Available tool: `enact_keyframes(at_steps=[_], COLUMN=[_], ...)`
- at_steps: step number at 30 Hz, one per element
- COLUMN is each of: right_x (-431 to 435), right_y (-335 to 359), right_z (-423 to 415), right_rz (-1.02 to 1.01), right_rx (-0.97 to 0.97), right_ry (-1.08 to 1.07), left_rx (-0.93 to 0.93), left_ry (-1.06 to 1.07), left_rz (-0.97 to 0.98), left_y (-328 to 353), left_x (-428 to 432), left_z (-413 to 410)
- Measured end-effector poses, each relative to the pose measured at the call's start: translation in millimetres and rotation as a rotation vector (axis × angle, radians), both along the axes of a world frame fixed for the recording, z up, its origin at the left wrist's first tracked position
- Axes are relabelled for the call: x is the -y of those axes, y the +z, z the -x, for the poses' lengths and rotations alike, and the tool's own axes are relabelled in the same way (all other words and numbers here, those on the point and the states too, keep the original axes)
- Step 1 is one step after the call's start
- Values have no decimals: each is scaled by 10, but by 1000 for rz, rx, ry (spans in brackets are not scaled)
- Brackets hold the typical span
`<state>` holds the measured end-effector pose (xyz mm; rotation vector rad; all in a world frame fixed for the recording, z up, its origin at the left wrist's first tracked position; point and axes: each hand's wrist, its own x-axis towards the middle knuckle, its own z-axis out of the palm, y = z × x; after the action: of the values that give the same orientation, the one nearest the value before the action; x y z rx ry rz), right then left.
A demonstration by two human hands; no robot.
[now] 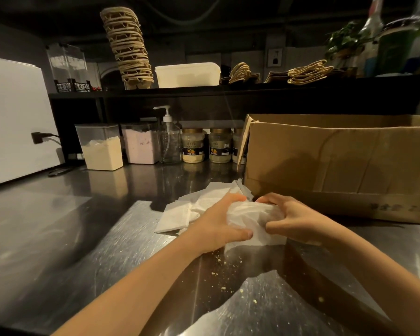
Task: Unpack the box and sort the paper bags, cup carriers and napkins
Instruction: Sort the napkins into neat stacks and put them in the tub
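A bunch of white napkins point(250, 220) sits on the steel counter between my two hands. My left hand point(216, 224) grips its left side, thumb curled over the front edge. My right hand point(291, 219) grips the right side, fingers curled over the top. More loose napkins point(180, 214) lie fanned out just left and behind. The open cardboard box point(337, 161) stands at the right, right behind my hands. On the upper shelf stand a tall leaning stack of cup carriers point(129, 44) and flat brown paper bags point(306, 72) with twisted handles.
Powder containers point(102, 149), a pump bottle point(169, 139) and jars point(193, 146) line the back of the counter. A white lidded tub point(187, 73) sits on the shelf. A white appliance point(12, 117) stands at the left. Crumbs point(218, 260) speckle the counter near me.
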<state>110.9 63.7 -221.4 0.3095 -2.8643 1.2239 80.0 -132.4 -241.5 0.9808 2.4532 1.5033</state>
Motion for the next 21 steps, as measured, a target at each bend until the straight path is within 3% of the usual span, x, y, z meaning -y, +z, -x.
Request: enact_keyframes(at_steps=[7, 11, 15, 19, 21], right_x=[20, -9, -12, -21, -19], right_y=[21, 67, -2, 32, 12], right_z=[-20, -40, -4, 2, 4], right_rz=[-49, 148, 21, 222, 146], right_rx=[-52, -153, -38, -106, -57], right_ry=[-20, -25, -32, -61, -45], left_rx=[9, 46, 45, 54, 61], left_ry=[21, 36, 37, 75, 75], left_rz=[-55, -211, -107, -195, -148], left_y=[7, 31, -5, 9, -6], left_x=[0, 21, -12, -6, 1], left_z=[-4, 19, -4, 39, 54])
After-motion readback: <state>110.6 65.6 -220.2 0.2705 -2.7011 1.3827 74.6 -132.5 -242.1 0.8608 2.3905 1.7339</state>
